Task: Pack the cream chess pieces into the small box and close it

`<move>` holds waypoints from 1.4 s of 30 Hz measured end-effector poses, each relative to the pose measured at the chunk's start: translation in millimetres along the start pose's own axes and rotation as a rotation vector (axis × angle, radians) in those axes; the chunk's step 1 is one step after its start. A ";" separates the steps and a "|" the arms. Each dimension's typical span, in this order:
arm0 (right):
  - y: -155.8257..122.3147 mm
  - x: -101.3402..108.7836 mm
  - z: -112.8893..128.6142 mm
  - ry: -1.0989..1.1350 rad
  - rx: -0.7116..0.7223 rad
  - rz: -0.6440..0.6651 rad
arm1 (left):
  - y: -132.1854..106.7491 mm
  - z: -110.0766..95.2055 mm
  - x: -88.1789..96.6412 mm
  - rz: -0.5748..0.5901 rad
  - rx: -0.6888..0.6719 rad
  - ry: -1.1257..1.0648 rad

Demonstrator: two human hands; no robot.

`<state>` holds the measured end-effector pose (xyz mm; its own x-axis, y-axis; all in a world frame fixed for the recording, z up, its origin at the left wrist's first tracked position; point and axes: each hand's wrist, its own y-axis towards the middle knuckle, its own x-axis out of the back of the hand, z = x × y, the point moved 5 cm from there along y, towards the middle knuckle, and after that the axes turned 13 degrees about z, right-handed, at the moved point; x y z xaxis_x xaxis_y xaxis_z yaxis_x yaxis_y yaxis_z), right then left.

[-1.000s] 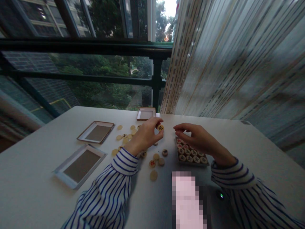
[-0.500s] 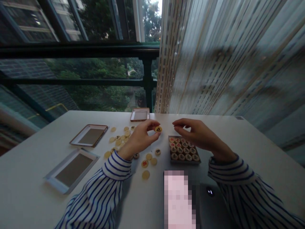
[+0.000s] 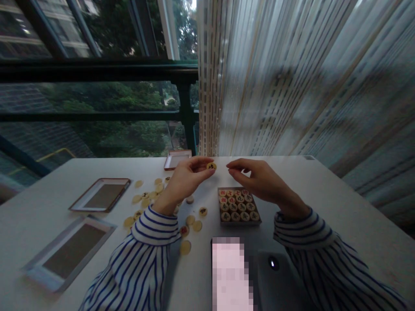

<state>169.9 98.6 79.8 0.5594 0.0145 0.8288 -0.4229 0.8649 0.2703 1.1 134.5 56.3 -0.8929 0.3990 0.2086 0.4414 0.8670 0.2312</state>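
My left hand [image 3: 184, 178] pinches a round wooden game piece [image 3: 211, 166] with a black mark, held above the white table [image 3: 324, 207]. My right hand [image 3: 256, 178] hovers just to its right with thumb and fingers drawn together, and I see nothing in them. Below my right hand sits a small square box [image 3: 238, 206] packed with rows of pieces marked red and black. Several loose pieces [image 3: 191, 222] lie scattered on the table beneath and left of my left forearm.
Two flat box lids [image 3: 100, 195] [image 3: 68, 250] lie at the left and a smaller tray [image 3: 177, 159] at the far edge. A blurred-out pink patch [image 3: 231, 274] and a dark device with a small light [image 3: 274, 262] sit near me. A curtain hangs at the right, a railing behind.
The view has swung to the right, so everything sits further left in the picture. My left hand keeps holding the piece, and the gap between it and my right fingertips has narrowed.
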 end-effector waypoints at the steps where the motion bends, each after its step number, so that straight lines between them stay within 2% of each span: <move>1: 0.6 -1.6 0.3 -0.005 0.000 0.000 | -0.6 1.9 -0.4 0.003 0.013 -0.011; 11: 3.3 -13.0 4.0 0.026 0.029 0.021 | -0.9 9.0 -22.1 0.099 0.113 -0.151; 27: 2.1 -12.7 -0.4 0.100 0.029 0.013 | 2.5 13.4 -25.1 0.109 0.100 -0.188; 37: 1.7 -8.0 5.4 -0.033 0.136 0.062 | -0.1 15.6 -27.8 0.128 0.122 -0.276; 42: 1.4 -8.5 5.1 -0.152 0.122 0.075 | 0.5 17.1 -27.4 0.100 0.127 -0.275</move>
<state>160.9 97.2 75.6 0.4130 -0.0070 0.9107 -0.5481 0.7967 0.2547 24.3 129.0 34.5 -0.8437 0.5351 -0.0441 0.5294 0.8427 0.0980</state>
